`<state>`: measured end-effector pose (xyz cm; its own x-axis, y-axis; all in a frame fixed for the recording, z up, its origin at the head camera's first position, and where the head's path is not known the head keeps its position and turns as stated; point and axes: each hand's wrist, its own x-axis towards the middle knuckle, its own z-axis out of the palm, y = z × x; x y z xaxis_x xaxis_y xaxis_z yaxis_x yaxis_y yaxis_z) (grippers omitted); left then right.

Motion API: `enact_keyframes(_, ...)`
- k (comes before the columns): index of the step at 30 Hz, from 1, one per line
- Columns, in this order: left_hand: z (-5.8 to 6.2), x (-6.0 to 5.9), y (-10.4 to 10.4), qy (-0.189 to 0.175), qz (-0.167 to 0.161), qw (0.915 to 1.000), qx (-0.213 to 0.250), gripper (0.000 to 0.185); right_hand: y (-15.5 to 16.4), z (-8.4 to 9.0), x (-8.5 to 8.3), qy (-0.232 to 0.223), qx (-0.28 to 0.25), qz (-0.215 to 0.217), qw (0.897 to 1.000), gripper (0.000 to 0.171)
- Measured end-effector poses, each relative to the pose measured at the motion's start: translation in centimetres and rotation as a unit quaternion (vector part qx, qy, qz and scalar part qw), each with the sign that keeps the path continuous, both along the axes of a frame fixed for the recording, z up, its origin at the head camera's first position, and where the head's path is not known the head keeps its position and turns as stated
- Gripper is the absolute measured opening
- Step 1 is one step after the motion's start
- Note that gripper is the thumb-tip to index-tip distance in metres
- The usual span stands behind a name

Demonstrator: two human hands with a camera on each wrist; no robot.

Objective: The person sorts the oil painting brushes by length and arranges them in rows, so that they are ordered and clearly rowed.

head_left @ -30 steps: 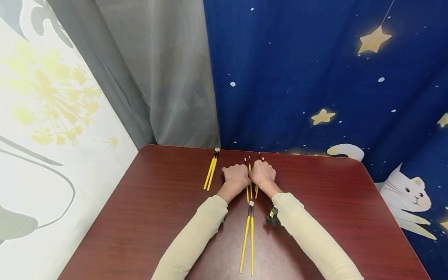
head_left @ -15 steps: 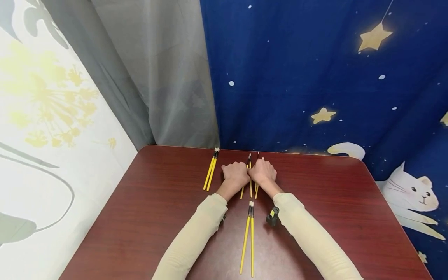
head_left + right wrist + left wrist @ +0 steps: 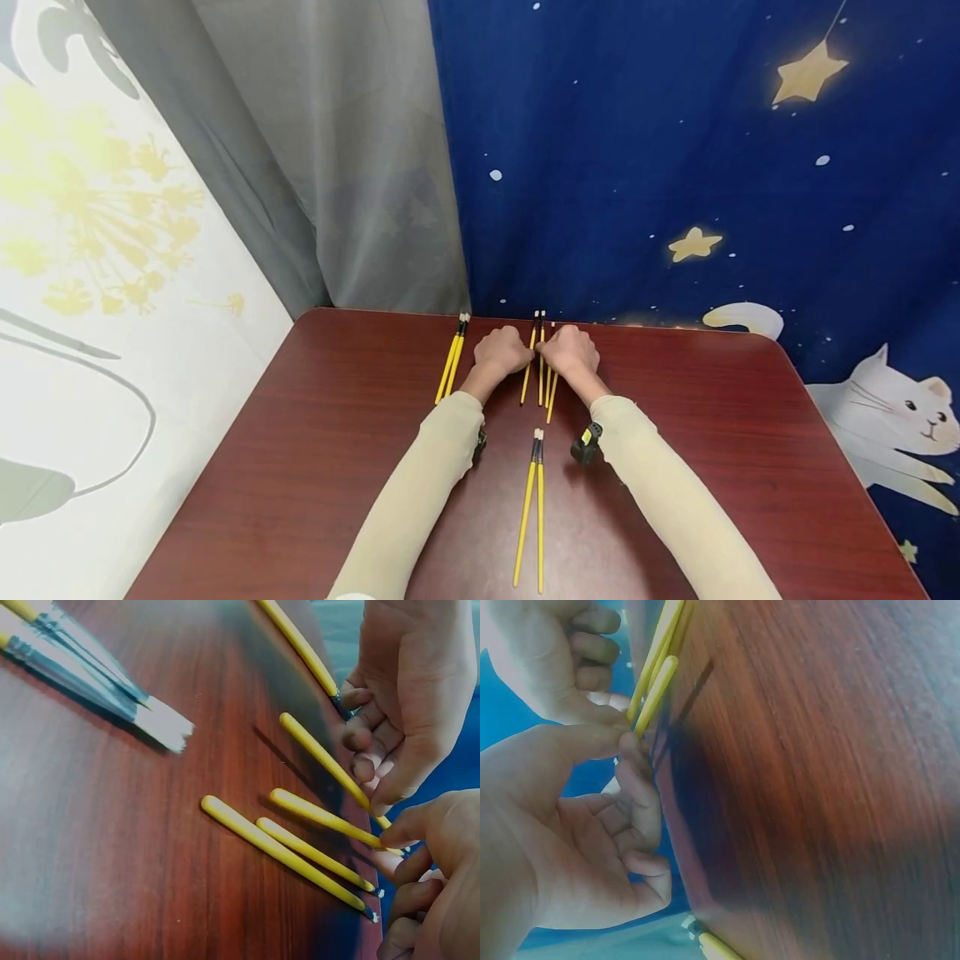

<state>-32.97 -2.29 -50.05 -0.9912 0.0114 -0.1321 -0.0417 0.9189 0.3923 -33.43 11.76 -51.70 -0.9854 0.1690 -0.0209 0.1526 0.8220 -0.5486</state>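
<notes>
Thin paintbrushes with yellow handles, dark ferrules and pale bristles are about both hands near the table's far edge. My left hand (image 3: 503, 350) pinches one paintbrush (image 3: 324, 759) between thumb and forefinger, its other fingers curled. Close beside it, my right hand (image 3: 572, 352) pinches a second paintbrush (image 3: 322, 814) with thumb and forefinger. Both handles point back toward me, casting shadows on the wood. Under the right hand, two more brushes lie on the table: a longer paintbrush (image 3: 281, 851) and a shorter-looking paintbrush (image 3: 315, 855). The right fingers hide part of their brush ends in the head view.
A pair of paintbrushes (image 3: 453, 362) lies left of the hands. Another pair of larger paintbrushes (image 3: 540, 517) lies nearer me between the forearms, bristles away. The dark red table (image 3: 315, 467) ends at a blue starry curtain (image 3: 600, 167) and a grey curtain (image 3: 382, 208).
Both hands have moved slightly farther toward the back edge. The two pinched paintbrushes have moved forward with them, their bristles now at the table's edge. The near pair stays put.
</notes>
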Motion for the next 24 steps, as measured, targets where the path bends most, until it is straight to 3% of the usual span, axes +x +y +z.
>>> enact_keyframes(12,-0.8,-0.8,0.7,-0.028,0.01,0.9995,0.002,0.031,0.1,-0.1,-0.9,-0.05,0.025,0.012,0.998,0.028)
enact_keyframes(16,-0.8,-0.6,0.9,-0.022,0.009,0.9997,0.003,0.031,0.2,-0.2,-1.1,-0.053,0.029,0.008,0.998,0.025)
enact_keyframes(24,-1.5,-1.4,1.1,-0.042,0.004,0.9991,-0.006,0.025,0.1,-0.3,-1.1,-0.046,0.039,0.011,0.998,0.022)
